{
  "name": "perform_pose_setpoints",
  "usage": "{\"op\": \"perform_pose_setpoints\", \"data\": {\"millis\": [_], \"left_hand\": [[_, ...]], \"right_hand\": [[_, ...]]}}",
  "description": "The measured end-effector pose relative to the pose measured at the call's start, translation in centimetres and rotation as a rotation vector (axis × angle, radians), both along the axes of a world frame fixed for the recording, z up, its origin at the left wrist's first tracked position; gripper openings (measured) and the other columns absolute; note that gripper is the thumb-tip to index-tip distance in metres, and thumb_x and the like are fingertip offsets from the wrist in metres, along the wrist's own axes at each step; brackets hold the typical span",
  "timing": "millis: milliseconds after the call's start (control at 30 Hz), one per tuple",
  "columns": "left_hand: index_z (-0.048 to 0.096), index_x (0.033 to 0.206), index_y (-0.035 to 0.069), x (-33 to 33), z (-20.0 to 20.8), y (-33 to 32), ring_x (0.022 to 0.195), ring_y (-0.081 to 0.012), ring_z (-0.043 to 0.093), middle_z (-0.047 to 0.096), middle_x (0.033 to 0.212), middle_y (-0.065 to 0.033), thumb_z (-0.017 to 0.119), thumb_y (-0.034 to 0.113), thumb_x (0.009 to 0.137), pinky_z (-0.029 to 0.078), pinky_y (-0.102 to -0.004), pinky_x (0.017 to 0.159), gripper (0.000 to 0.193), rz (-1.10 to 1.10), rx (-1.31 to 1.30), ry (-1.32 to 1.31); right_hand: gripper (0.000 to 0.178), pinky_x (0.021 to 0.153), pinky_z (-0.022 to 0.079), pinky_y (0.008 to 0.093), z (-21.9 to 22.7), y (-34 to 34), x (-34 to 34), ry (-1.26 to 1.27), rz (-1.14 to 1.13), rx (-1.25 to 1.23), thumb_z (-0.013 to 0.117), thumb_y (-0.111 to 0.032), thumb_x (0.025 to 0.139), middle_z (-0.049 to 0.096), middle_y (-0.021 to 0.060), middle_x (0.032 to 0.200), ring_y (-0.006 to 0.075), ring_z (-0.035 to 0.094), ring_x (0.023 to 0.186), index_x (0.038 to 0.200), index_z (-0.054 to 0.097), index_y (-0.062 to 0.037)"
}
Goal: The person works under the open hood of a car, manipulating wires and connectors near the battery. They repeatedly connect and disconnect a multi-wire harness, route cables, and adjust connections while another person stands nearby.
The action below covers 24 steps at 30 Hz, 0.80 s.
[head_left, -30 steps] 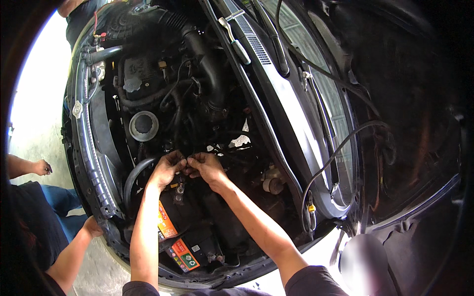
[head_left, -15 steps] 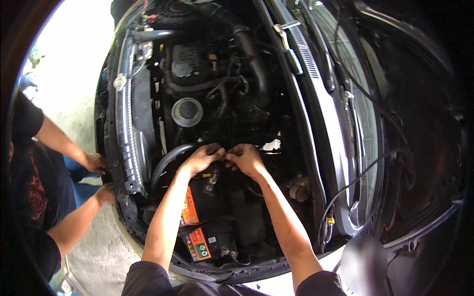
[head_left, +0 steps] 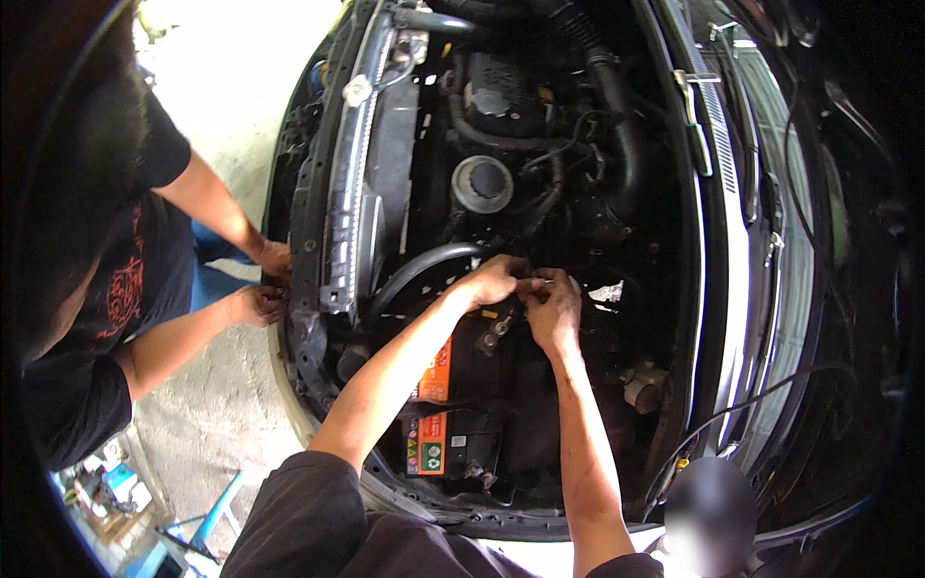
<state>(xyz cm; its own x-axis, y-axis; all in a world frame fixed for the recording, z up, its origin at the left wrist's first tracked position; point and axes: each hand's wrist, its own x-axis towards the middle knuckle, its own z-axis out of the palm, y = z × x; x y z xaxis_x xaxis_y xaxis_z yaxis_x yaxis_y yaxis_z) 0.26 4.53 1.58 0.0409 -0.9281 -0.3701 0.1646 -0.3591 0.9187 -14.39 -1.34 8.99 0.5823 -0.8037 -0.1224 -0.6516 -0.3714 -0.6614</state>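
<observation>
My left hand (head_left: 496, 280) and my right hand (head_left: 553, 306) meet fingertip to fingertip above the dark engine bay of a car. Fingers and thumb are pinched on both; whatever sits between them is too small and dark to make out. Just below my hands lies a car battery (head_left: 472, 438) with an orange label (head_left: 434, 424) along its side. A metal battery terminal clamp (head_left: 493, 334) shows between my forearms. A thick black hose (head_left: 424, 262) curves up to my left hand.
A round reservoir with a black cap (head_left: 483, 184) stands beyond my hands. The radiator (head_left: 358, 183) runs along the left side. At the front edge, another person's hands (head_left: 260, 305) rest by the car. A cable (head_left: 761, 397) crosses the windscreen side. Tools (head_left: 108, 491) lie on the floor.
The view has shifted, so the car sits farther right in it and more floor shows at lower left. My hands stay pinched together at about the same place over the engine.
</observation>
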Motion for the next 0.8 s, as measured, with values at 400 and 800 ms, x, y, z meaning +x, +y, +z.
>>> {"op": "perform_pose_setpoints", "data": {"millis": [400,800], "left_hand": [[0.068,0.116,-0.006,-0.4,0.3,0.1,0.094,-0.0221,0.064,0.074,0.102,-0.0172,0.072,0.043,0.1,0.052,-0.0402,0.086,0.051,0.126,0.013,-0.009],[0.072,0.114,-0.004,-0.7,-0.2,0.3,0.098,-0.024,0.07,0.077,0.104,-0.018,0.067,0.035,0.104,0.053,-0.041,0.089,0.04,0.048,0.033,-0.026]], "right_hand": [[0.021,0.068,0.061,0.0297,-1.0,0.1,-0.6,-0.274,-0.28,0.522,0.071,0.003,0.094,0.075,0.015,0.096,0.0197,0.074,0.079,0.114,0.066,0.0099],[0.019,0.071,0.059,0.0355,-1.1,0.1,-0.6,-0.146,-0.337,0.406,0.074,-0.007,0.091,0.076,0.0167,0.09,0.0252,0.075,0.082,0.104,0.071,0.0073]]}}
